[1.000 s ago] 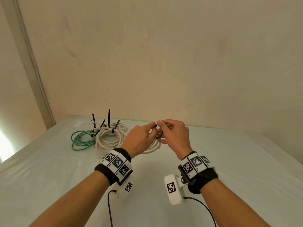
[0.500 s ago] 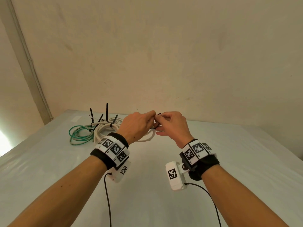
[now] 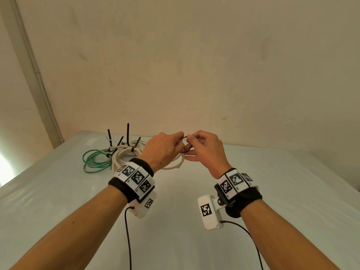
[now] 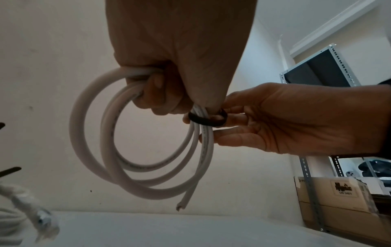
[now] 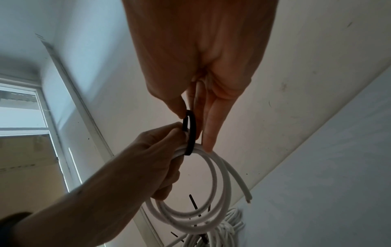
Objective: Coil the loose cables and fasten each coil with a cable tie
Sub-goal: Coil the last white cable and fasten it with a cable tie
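Observation:
My left hand (image 3: 165, 149) grips a small coil of white cable (image 4: 135, 168) and holds it up above the table; one cut end (image 4: 182, 206) hangs down. A black cable tie (image 4: 208, 119) loops loosely round the bundled strands. My right hand (image 3: 202, 147) pinches the tie's loop (image 5: 189, 133) between thumb and forefinger, its other fingers straight beside the coil (image 5: 203, 215). In the head view only a bit of the white coil (image 3: 176, 166) and the tie (image 3: 185, 150) show between the hands.
On the pale table (image 3: 272, 191) at the back left lie a tied white cable bundle (image 3: 124, 154) with black tie tails sticking up (image 3: 128, 133) and a green coil (image 3: 95, 159). A wall stands close behind. Metal shelving with cardboard boxes (image 4: 330, 200) stands off to the right.
Both hands have risen together with the coil, off the table. The grips look unchanged.

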{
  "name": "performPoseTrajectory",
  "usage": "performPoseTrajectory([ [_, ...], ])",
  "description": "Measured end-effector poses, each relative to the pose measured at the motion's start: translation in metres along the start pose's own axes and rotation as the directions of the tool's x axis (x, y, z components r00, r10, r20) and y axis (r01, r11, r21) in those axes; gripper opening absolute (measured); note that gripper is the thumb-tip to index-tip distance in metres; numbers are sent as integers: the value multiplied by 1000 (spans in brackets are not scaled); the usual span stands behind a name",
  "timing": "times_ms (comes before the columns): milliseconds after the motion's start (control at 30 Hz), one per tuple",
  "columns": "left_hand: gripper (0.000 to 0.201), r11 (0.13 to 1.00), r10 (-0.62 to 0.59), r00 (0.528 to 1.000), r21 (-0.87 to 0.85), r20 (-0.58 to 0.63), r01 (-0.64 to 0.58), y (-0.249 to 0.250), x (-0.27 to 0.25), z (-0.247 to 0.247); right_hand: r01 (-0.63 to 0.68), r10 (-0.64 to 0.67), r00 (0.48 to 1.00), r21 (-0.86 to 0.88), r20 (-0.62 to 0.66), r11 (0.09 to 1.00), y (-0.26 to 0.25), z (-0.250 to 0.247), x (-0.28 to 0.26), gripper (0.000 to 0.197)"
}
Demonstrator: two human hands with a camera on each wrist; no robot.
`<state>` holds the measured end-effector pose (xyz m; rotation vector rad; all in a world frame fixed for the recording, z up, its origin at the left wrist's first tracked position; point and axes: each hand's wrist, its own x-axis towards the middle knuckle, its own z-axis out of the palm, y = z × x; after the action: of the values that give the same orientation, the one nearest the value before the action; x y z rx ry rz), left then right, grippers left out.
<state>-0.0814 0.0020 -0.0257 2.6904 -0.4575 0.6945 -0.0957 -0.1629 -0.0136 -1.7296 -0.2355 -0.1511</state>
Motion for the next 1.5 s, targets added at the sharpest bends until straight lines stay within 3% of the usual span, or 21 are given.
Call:
performPoseTrajectory([
  [267, 25, 994, 42, 999, 96, 16, -44, 5, 3, -4, -7, 8, 1000, 51, -21, 999, 4, -2, -3, 19],
  [600, 25, 975, 88, 995, 200, 53, -97, 5, 1, -2, 6, -5, 999, -42, 34, 999, 5, -6, -1, 19],
  [833, 22, 986, 162, 984, 39, 74, -165, 1, -5, -2, -132, 124, 974, 29, 189, 991, 3, -20, 1, 23],
  [933, 24, 985, 172, 984, -8, 42, -171, 0, -7, 0, -133, 117, 980, 87, 162, 987, 3, -22, -1, 22],
  [1100, 29, 991, 108, 994, -82, 24, -106, 2, -3, 1, 35, -39, 999, 87, 39, 996, 6, -20, 3, 10],
  [1267, 24, 971, 30, 995, -240, 97, -5, 6, -2, -5, 226, -227, 974, -171, 12, 959, 6, -23, 11, 6],
  [1400, 26, 901, -35, 991, -424, 131, 88, 14, -3, -10, 329, -344, 939, -358, 24, 874, 8, -19, 13, 5],
  [1500, 31, 826, -32, 989, -553, 142, 106, 12, -4, -12, 335, -356, 934, -393, 22, 856, 6, -20, 14, 5],
])
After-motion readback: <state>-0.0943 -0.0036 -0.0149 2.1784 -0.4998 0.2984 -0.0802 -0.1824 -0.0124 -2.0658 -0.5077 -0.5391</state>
